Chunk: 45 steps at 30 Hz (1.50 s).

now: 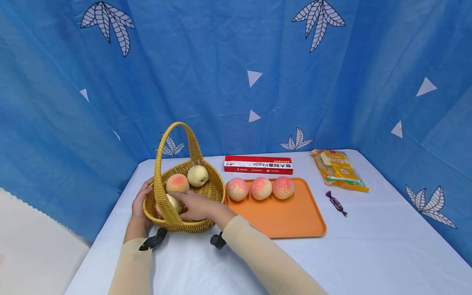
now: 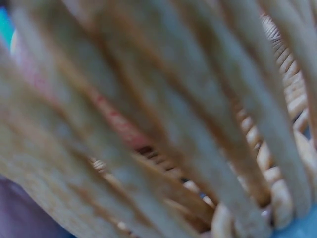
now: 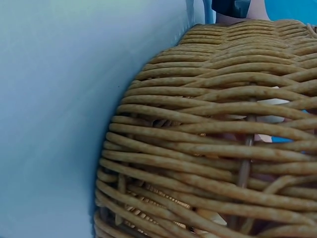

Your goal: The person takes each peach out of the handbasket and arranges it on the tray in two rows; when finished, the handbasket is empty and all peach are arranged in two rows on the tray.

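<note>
A yellow wicker basket (image 1: 212, 192) with a tall arched handle stands at the left of the table. My left hand (image 1: 140, 207) holds its left side, fingers at the rim. My right hand (image 1: 197, 205) reaches inside, its fingers round a pale yellow pear (image 1: 174, 203) partly hidden behind the handle. Just above those fingers sits a peach (image 1: 178, 182) with a red top, and another pear (image 1: 197, 176) lies farther back. Part of one more peach (image 1: 159, 211) shows at the basket's left. Both wrist views are filled by close wickerwork (image 3: 213, 134), with the hands' grips hidden.
An orange tray (image 1: 287, 219) lies right of the basket, with three speckled peaches (image 1: 261, 188) along its back edge. Behind it is a red pasta box (image 1: 258, 164). Farther right are a yellow food bag (image 1: 339, 169) and a purple wrapped candy (image 1: 336, 203). Blue curtains (image 1: 221, 82) enclose the table.
</note>
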Each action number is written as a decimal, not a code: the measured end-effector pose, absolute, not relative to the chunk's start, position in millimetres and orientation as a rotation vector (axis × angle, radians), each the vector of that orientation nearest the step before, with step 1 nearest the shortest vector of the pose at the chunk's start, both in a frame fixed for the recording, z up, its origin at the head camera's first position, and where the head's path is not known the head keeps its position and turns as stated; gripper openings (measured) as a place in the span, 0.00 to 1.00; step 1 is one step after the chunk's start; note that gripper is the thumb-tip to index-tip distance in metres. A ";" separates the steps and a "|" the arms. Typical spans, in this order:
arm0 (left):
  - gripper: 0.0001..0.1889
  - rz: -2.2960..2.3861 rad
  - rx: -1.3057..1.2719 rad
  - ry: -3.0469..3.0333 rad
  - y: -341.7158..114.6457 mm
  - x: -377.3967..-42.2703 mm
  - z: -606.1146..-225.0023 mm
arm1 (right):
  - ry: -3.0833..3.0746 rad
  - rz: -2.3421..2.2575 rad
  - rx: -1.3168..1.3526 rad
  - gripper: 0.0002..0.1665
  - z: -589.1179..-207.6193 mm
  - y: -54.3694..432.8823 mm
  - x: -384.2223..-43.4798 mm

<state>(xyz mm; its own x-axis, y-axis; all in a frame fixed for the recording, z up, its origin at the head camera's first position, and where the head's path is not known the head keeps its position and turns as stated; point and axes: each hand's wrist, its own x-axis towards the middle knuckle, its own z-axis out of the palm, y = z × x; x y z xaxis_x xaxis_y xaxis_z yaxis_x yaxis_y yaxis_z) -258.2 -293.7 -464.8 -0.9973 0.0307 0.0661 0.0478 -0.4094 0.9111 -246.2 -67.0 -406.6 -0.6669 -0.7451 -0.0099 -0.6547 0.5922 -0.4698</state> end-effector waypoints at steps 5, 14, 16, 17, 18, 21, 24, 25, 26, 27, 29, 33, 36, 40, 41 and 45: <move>0.20 -2.627 -0.099 -1.703 -293.6 -258.7 -464.4 | 2.645 -0.648 -1.115 0.42 -406.7 -67.3 -246.2; 0.21 -2.611 -0.104 -1.727 -292.2 -256.2 -461.6 | 2.803 -0.613 -0.998 0.29 -404.3 -69.2 -242.2; 0.21 -2.616 -0.105 -1.723 -291.9 -255.7 -461.0 | 2.829 -0.616 -0.995 0.27 -404.0 -69.5 -242.2; 0.21 -2.614 -0.102 -1.725 -291.5 -255.2 -460.4 | 2.840 -0.615 -0.996 0.26 -403.9 -69.6 -242.4; 0.21 -2.616 -0.094 -1.724 -291.1 -254.6 -459.8 | 2.846 -0.619 -0.995 0.24 -403.9 -69.6 -242.4; 0.21 -2.624 -0.091 -1.714 -289.7 -252.4 -458.1 | 2.855 -0.625 -0.987 0.22 -403.6 -69.2 -242.8; 0.21 -2.627 -0.109 -1.694 -288.5 -250.8 -456.9 | 2.840 -0.648 -0.970 0.20 -403.3 -68.1 -242.7; 0.20 -2.627 -0.114 -1.689 -288.3 -250.4 -456.6 | 2.834 -0.654 -0.966 0.20 -403.2 -67.6 -242.6; 0.20 -2.623 -0.114 -1.691 -288.0 -250.0 -456.2 | 2.824 -0.664 -0.964 0.21 -403.2 -66.9 -242.3; 0.20 -2.622 -0.116 -1.687 -287.7 -249.8 -455.7 | 2.814 -0.676 -0.967 0.21 -403.0 -66.2 -242.0; 0.20 -2.615 -0.108 -1.690 -286.8 -249.3 -453.9 | 2.794 -0.701 -0.970 0.22 -402.7 -64.8 -241.6; 0.20 -2.612 -0.100 -1.696 -286.5 -249.4 -452.9 | 2.759 -0.760 -0.987 0.26 -402.8 -63.9 -241.8; 0.20 -2.617 -0.107 -1.694 -287.4 -249.8 -453.6 | 2.730 -0.803 -0.988 0.30 -403.7 -64.6 -243.5; 0.21 -2.628 -0.129 -1.674 -289.1 -251.5 -455.4 | 2.698 -0.842 -0.987 0.36 -404.4 -64.9 -245.4; 0.21 -2.629 -0.128 -1.673 -289.5 -252.0 -455.9 | 2.695 -0.844 -0.986 0.38 -404.1 -64.9 -245.6; 0.21 -2.635 -0.108 -1.670 -289.8 -253.4 -457.0 | 2.693 -0.836 -0.956 0.46 -402.9 -64.2 -244.4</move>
<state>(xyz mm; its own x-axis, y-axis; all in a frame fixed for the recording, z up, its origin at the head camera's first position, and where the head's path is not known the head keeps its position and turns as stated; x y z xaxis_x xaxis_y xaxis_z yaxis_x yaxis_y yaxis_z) -253.4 -289.8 -457.0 -0.9974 0.0198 0.0689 0.0539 -0.4271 0.9026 -244.4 -64.2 -402.9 -0.7817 -0.6228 0.0312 -0.5310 0.6385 -0.5571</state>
